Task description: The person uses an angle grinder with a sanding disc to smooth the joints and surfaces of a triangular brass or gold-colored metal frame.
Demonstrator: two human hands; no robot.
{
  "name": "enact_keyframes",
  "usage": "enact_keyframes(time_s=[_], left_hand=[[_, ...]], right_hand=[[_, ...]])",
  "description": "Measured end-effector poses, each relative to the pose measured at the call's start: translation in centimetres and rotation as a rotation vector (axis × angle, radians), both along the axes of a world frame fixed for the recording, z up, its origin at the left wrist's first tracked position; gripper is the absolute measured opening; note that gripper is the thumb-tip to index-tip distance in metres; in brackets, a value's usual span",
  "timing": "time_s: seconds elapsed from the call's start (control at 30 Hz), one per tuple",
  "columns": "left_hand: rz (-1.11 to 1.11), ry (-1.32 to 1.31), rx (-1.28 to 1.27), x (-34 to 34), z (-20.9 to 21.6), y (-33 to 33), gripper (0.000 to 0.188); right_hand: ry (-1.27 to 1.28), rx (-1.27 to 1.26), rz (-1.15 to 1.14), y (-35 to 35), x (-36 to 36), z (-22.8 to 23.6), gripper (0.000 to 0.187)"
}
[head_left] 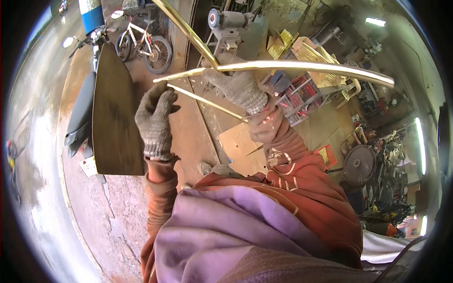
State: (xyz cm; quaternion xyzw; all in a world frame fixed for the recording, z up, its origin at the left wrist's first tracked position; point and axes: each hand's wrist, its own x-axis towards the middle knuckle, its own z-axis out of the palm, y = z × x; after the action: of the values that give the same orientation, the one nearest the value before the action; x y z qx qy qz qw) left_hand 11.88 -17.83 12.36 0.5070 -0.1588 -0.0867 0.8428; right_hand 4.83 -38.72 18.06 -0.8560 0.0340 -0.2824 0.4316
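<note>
A polished gold-coloured metal frame (330,69), made of slim tubes meeting at angles, is held up in front of me. My right hand (238,85), in a grey knitted glove, is closed around it near where the tubes join. One tube runs up past the upper edge, and another stretches far to the right. My left hand (156,115), gloved alike, is at the frame's left end. Its fingers are loosely bent, with a gap between them and the thumb. Whether the fingertips touch the frame I cannot tell.
Beside my left arm stand a dark upright board (115,118), a motorcycle (81,111) and a white bicycle (144,42). Ahead is a bench grinder (229,20). Rightward are red crates (302,96), stacked gold-coloured tubes (321,61) and a round fan (359,165). Cardboard (238,146) lies on the floor.
</note>
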Motion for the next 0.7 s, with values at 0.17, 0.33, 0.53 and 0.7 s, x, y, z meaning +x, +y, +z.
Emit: enact_keyframes(time_s=[0.17, 0.33, 0.53, 0.7], left_hand=[[-0.075, -0.008, -0.001, -1.4, 1.1, -2.4, 0.037], [-0.097, -0.005, 0.018, -2.5, 3.6, -3.4, 0.031], [-0.166, 0.087, 0.1, -1.9, 3.3, -4.2, 0.022], [-0.007, 0.129, 0.017, -0.9, 2.4, -0.4, 0.023]], right_hand=[[0.015, -0.035, 0.053, 0.3, -1.0, 0.0, 0.029], [0.018, -0.169, 0.117, 1.9, -1.1, 0.4, 0.027], [-0.005, -0.288, 0.209, 1.1, -1.6, -2.9, 0.014], [0.015, -0.547, 0.249, -1.1, -2.7, -4.2, 0.021]])
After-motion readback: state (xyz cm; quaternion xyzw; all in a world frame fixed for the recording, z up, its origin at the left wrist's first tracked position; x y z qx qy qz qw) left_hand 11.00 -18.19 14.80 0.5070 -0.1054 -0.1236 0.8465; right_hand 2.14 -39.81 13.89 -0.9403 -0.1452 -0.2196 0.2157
